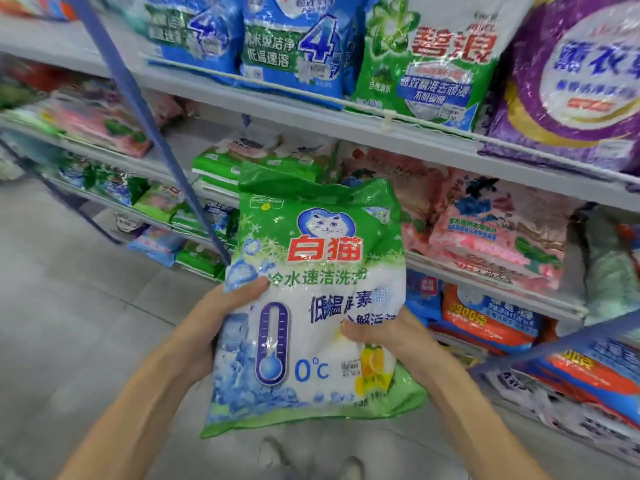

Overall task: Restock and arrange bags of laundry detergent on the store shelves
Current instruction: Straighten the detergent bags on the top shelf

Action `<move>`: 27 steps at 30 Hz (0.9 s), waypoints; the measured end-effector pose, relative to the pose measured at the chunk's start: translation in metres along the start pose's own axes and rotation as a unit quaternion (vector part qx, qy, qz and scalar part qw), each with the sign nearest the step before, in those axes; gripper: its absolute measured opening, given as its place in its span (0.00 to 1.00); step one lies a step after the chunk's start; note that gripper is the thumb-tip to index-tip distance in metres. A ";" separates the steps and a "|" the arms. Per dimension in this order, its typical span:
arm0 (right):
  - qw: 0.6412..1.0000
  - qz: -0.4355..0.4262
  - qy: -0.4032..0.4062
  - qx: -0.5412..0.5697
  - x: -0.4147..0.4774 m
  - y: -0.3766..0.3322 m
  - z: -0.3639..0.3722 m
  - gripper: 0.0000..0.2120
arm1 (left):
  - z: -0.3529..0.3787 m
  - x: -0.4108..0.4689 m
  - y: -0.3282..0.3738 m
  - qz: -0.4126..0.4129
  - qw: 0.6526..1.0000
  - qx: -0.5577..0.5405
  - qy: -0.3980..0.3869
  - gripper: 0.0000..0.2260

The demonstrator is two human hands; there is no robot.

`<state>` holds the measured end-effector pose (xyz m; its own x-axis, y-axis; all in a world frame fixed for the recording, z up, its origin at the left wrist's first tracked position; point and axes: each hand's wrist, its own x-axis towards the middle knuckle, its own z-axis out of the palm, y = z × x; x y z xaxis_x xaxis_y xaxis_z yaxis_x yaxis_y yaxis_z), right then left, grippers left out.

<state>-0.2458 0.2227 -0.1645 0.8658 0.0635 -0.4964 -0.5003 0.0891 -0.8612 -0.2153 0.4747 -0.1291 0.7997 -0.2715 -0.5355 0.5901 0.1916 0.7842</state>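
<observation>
Head view: left hand point(221, 318) and right hand point(377, 332) grip a green bag point(311, 306) upright, label outward, shelves point(346, 119) at twelve o'clock, likely for shelving.

A shop aisle: tiered shelves point(346, 128) stacked with detergent bags point(426, 53).

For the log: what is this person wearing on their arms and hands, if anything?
Nothing visible. The left forearm and right forearm are bare to the frame edge, with no sleeves in view. The left hand and right hand have no gloves; no watch, bracelet or ring shows.
</observation>
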 end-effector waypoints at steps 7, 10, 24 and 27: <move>0.996 -0.020 -0.073 -0.049 0.009 -0.035 0.077 0.20 | -0.067 -0.040 0.029 0.038 0.997 -0.035 0.059 0.16; 0.996 -0.013 -0.079 -0.029 0.022 -0.047 0.125 0.26 | -0.106 -0.054 0.045 0.055 0.993 -0.058 0.087 0.09; 0.991 -0.019 -0.133 -0.027 0.102 -0.089 0.379 0.12 | -0.325 -0.089 0.124 0.129 0.975 -0.086 0.162 0.17; 0.989 -0.019 -0.143 -0.028 0.124 -0.099 0.419 0.10 | -0.361 -0.088 0.141 0.133 0.969 -0.101 0.180 0.15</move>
<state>-0.0936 0.6382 -0.0950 0.8418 0.3404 -0.4188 -0.4585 0.0418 -0.8877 -0.1622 0.8660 -0.0844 0.8922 0.1527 -0.4251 0.3375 0.4001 0.8521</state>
